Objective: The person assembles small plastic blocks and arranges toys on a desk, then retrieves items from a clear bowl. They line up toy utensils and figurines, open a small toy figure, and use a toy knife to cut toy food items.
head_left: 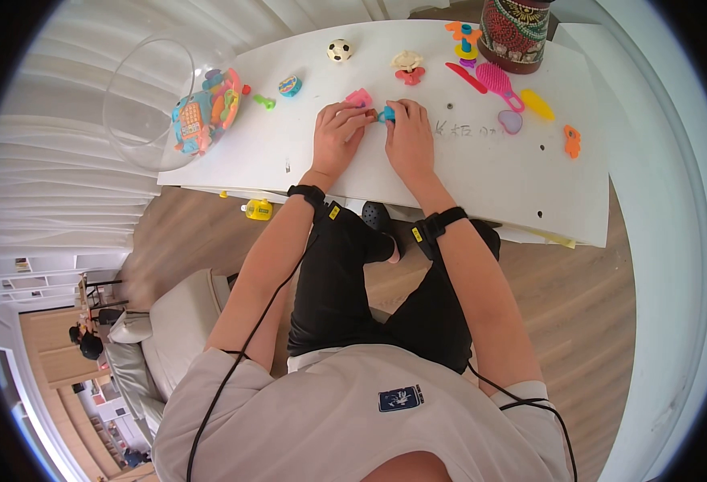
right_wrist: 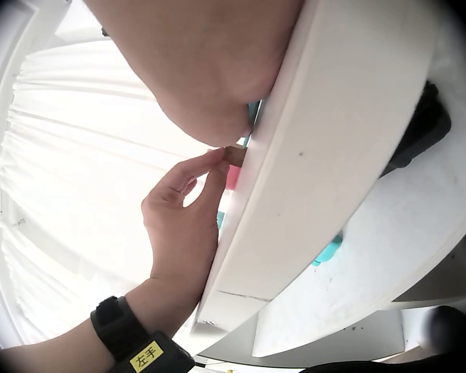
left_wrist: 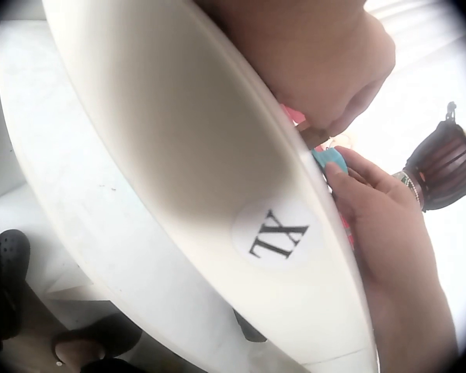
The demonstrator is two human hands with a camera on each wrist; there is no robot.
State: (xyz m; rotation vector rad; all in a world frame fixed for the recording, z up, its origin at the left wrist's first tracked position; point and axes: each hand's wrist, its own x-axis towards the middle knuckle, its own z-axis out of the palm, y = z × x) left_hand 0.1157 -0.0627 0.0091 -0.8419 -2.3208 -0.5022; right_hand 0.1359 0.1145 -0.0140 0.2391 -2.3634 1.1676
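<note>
Close together over the white table, both hands work on small pieces in the head view. The left hand pinches a small brown piece between thumb and fingertip, plainest in the right wrist view. A small blue piece is pinched between the thumb and fingers of the right hand. The two pieces are right beside each other, and the fingers partly hide them. A pink piece lies just beyond the left fingertips.
Toward the back are a toy soccer ball, a round blue toy and a patterned drum. At right lie a pink hairbrush, a yellow piece and an orange piece. Colourful toys fill a clear container at left.
</note>
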